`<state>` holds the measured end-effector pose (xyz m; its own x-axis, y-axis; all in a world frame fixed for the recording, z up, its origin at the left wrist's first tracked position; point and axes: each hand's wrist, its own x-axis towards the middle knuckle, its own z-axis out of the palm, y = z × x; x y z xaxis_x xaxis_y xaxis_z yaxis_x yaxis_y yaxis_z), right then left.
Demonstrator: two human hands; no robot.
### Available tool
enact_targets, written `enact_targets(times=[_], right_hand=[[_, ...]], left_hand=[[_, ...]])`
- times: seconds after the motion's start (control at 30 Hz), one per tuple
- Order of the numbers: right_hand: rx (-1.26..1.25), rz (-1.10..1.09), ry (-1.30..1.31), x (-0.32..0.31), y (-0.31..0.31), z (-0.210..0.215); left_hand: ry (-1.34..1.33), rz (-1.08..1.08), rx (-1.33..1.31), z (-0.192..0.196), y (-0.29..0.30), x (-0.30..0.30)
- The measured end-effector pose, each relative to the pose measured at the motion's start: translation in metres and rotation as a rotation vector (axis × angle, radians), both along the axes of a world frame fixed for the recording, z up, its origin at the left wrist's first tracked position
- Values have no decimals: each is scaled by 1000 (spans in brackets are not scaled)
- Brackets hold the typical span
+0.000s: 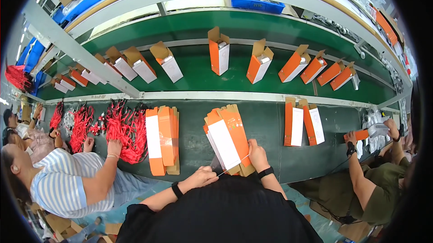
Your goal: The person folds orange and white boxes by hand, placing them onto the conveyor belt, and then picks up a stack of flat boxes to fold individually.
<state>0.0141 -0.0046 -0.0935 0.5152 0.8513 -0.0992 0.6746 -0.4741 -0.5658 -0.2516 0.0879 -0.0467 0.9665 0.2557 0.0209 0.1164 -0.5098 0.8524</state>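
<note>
A bundle of flattened orange and white cartons [225, 137] lies on the dark green bench in front of me, its near end by my body. A thin pale band or string [233, 166] stretches taut across that near end. My left hand [204, 177] is closed on the band's lower left end, just off the cartons. At its upper right end, my right hand [258, 155] pinches it beside the bundle's right edge. Whether the band also passes beneath the cartons is hidden. To the left lies another stack of flat cartons [163, 139].
Red and black cords [126, 128] lie in heaps at left, near a co-worker in stripes [85, 184]. Two standing cartons [294, 123] are to my right. Another co-worker [379, 189] holds a grey device and an orange carton. Open filled cartons [219, 56] line the green conveyor [194, 69].
</note>
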Motion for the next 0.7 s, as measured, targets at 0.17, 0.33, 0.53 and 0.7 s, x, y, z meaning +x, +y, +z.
enact_targets(times=[0.17, 0.33, 0.53, 0.7], right_hand=[[-20, -26, 115, 38, -36, -40], [-2, 174, 182, 18, -10, -2], [-203, 435, 446, 56, 28, 8], [164, -81, 196, 53, 45, -9]], left_hand=[[39, 175, -297, -99, -29, -122], [249, 244, 279, 2, 4, -55], [230, 948, 21, -62, 37, 19], [293, 767, 68, -79, 30, 53]])
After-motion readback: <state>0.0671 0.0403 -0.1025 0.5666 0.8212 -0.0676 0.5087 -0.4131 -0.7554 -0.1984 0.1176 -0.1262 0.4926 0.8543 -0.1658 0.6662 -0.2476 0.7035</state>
